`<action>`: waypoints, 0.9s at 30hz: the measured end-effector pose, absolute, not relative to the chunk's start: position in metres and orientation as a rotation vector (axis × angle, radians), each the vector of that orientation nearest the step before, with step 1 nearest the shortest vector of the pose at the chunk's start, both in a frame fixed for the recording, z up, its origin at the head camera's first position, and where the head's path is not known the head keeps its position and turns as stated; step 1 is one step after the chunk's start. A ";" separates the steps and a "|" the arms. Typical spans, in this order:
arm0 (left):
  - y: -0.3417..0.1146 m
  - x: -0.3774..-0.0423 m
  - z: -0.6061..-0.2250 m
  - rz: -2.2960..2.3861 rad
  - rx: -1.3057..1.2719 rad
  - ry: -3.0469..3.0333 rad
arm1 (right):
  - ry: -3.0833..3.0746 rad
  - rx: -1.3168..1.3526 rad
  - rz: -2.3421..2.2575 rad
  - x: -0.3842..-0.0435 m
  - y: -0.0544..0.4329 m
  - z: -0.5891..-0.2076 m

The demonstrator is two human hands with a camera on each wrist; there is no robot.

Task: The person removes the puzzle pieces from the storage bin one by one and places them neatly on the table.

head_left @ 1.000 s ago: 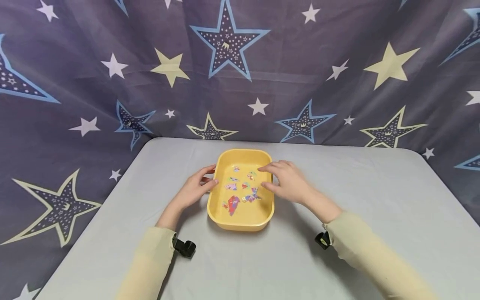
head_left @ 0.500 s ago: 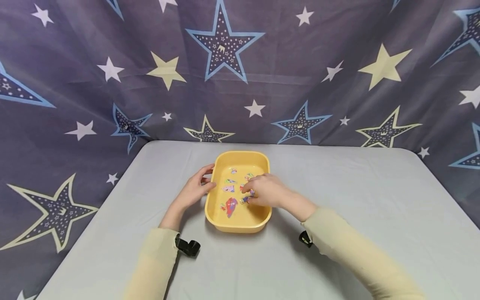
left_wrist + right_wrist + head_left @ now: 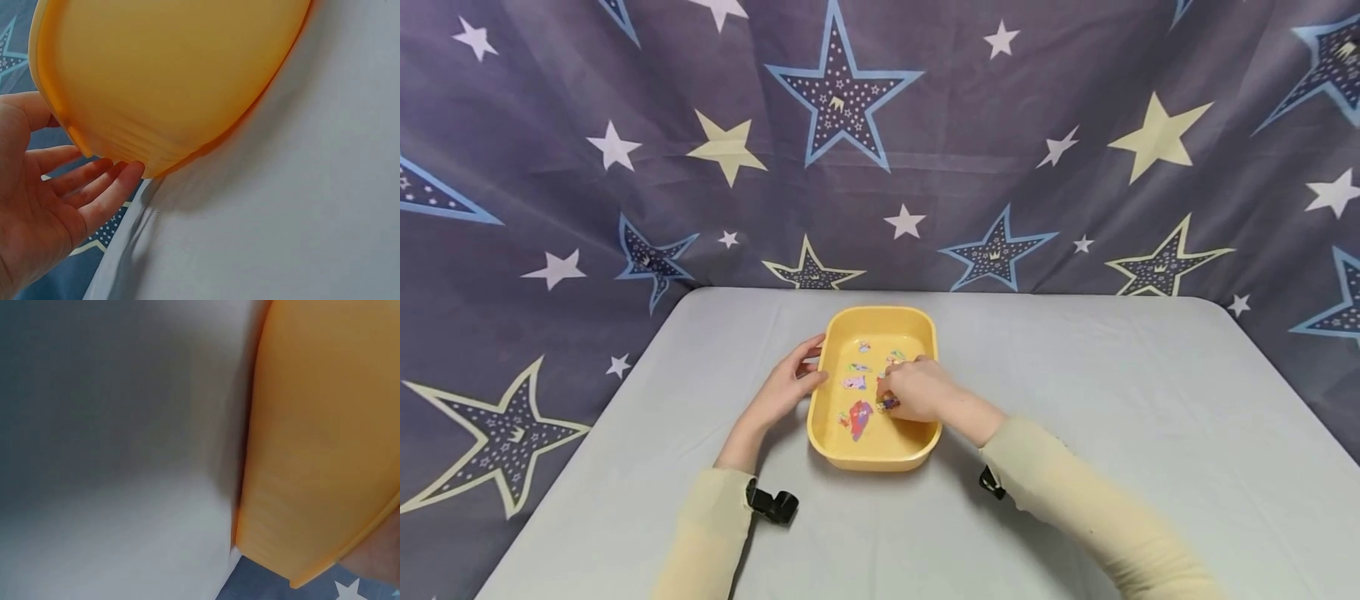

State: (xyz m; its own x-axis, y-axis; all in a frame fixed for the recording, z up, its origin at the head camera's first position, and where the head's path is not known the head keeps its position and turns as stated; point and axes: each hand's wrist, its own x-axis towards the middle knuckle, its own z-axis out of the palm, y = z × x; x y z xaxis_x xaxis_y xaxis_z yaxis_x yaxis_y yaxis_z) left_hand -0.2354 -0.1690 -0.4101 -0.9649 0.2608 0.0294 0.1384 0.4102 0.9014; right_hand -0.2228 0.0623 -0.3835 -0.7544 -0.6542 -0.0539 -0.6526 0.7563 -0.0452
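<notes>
A yellow plastic basin [image 3: 874, 463] stands on the table, with several flat, colourful cut-out pieces scattered over its bottom. My left hand [image 3: 777, 392] holds its left side, the thumb at the rim and the other fingers against the outer wall [image 3: 125, 137]. Inside the basin, my right hand [image 3: 919, 392] reaches down with bent fingers to a dark multicoloured piece [image 3: 889, 403]. I cannot tell if they pinch it; the hand covers part of it. Left of these fingers lie a red and purple piece [image 3: 860, 418] and a pink one [image 3: 854, 382]. The basin wall hides most of the right hand in the right wrist view.
A pale grey cloth covers the table [image 3: 1075, 375]. Behind it and along the left hangs a dark curtain [image 3: 700, 217] printed with stars. A smaller piece [image 3: 864, 347] lies near the basin's far end, and a green one [image 3: 859, 367] below it.
My right hand has moved from the basin's right rim down and left into it, its fingers coming to the dark multicoloured piece. The left hand stays at the left side.
</notes>
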 end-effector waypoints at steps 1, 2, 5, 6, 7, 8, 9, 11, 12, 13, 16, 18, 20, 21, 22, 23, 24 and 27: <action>-0.169 -0.235 -0.410 1.600 0.353 2.542 | 2.884 -1.069 -0.027 -0.223 0.062 -0.384; -0.170 -0.234 -0.410 1.598 0.345 2.545 | 2.887 -1.063 -0.019 -0.222 0.061 -0.385; -0.170 -0.234 -0.410 1.590 0.341 2.555 | 2.899 -1.041 -0.015 -0.223 0.060 -0.386; -0.170 -0.235 -0.410 1.595 0.335 2.555 | 2.903 -1.037 -0.018 -0.223 0.060 -0.386; -0.170 -0.235 -0.410 1.597 0.338 2.554 | 2.905 -1.032 -0.023 -0.223 0.059 -0.386; -0.170 -0.235 -0.410 1.599 0.345 2.549 | 2.906 -1.026 -0.032 -0.223 0.059 -0.386; -0.170 -0.235 -0.410 1.600 0.347 2.544 | 2.907 -1.021 -0.036 -0.223 0.059 -0.386; -0.171 -0.234 -0.411 1.602 0.342 2.537 | 2.906 -1.013 -0.041 -0.223 0.059 -0.385; -0.171 -0.234 -0.411 1.604 0.339 2.533 | 2.905 -1.012 -0.044 -0.222 0.059 -0.385; -0.170 -0.234 -0.411 1.603 0.337 2.531 | 2.905 -1.009 -0.045 -0.222 0.060 -0.385; -0.170 -0.234 -0.412 1.610 0.331 2.533 | 2.907 -1.010 -0.044 -0.223 0.060 -0.386; -0.169 -0.234 -0.412 1.618 0.330 2.528 | 2.903 -1.011 -0.052 -0.223 0.060 -0.386; -0.168 -0.234 -0.412 1.621 0.336 2.522 | 2.897 -1.006 -0.055 -0.224 0.061 -0.387; -0.168 -0.234 -0.413 1.622 0.344 2.519 | 2.893 -1.003 -0.057 -0.224 0.061 -0.387; -0.168 -0.233 -0.413 1.628 0.340 2.512 | 2.890 -1.002 -0.060 -0.224 0.061 -0.388; -0.168 -0.233 -0.414 1.632 0.340 2.507 | 2.888 -1.004 -0.056 -0.223 0.061 -0.388; -0.168 -0.233 -0.414 1.636 0.336 2.503 | 2.889 -1.004 -0.050 -0.223 0.061 -0.388; -0.169 -0.234 -0.414 1.646 0.327 2.496 | 2.893 -1.019 -0.037 -0.223 0.060 -0.387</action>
